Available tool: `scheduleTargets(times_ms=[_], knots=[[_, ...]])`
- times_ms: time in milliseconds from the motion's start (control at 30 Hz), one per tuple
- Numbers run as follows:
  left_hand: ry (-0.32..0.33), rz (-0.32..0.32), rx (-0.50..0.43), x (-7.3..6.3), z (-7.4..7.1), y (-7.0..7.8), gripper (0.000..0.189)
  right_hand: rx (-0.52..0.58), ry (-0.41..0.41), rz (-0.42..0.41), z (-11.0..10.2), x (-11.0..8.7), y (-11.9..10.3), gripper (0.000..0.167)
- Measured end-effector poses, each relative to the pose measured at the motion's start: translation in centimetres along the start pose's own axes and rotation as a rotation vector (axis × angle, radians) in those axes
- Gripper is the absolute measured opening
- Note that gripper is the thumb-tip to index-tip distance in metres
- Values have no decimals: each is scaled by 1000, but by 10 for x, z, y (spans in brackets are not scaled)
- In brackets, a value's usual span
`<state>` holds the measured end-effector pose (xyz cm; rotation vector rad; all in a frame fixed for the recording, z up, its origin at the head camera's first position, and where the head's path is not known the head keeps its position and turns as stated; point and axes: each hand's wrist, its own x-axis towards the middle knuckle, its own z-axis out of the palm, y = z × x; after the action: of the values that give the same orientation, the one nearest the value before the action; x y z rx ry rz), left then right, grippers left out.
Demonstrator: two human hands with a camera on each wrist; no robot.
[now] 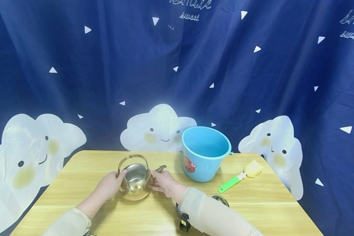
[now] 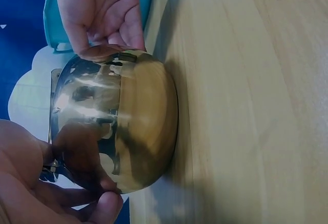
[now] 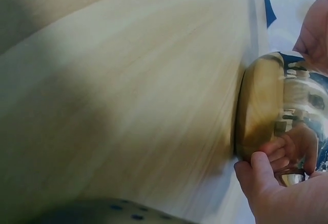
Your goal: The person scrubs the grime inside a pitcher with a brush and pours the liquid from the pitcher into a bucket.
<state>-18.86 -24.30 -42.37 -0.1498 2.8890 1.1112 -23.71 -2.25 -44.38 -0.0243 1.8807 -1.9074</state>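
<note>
A shiny gold metal kettle (image 1: pixel 135 191) with a raised arched handle (image 1: pixel 133 156) stands upright on the table, its lid off and its round mouth showing the inside. My left hand (image 1: pixel 109 186) grips its left side, the thumb up by the rim and handle joint. On the other side my right hand (image 1: pixel 166 183) holds the body beside the spout (image 1: pixel 160 168). In the left wrist view the kettle (image 2: pixel 113 121) sits between both hands, low over the wood. The right wrist view shows right-hand fingertips (image 3: pixel 260 163) against the lower wall of the kettle.
A light blue bucket (image 1: pixel 204 167) stands at the back right. To its right lies a sponge brush (image 1: pixel 232 183) with a green handle and yellow head. A round metal piece (image 1: pixel 220 199) is partly hidden behind my right sleeve. Behind the wooden table (image 1: pixel 76 177) hangs a blue curtain (image 1: pixel 141 65).
</note>
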Motion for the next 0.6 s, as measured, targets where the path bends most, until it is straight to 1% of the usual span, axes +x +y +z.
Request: scheduleTargets(times_ms=[233,333,600], knots=[[22,5,2,-2,-1,1,54,0,23,3,-2,3,2,36],[39,11,10,-3,-2,1,53,-5,17,0,-6,2,2,41],[81,59,43,-10,-8,6,61,-98,38,23,-19,-8,-9,64]])
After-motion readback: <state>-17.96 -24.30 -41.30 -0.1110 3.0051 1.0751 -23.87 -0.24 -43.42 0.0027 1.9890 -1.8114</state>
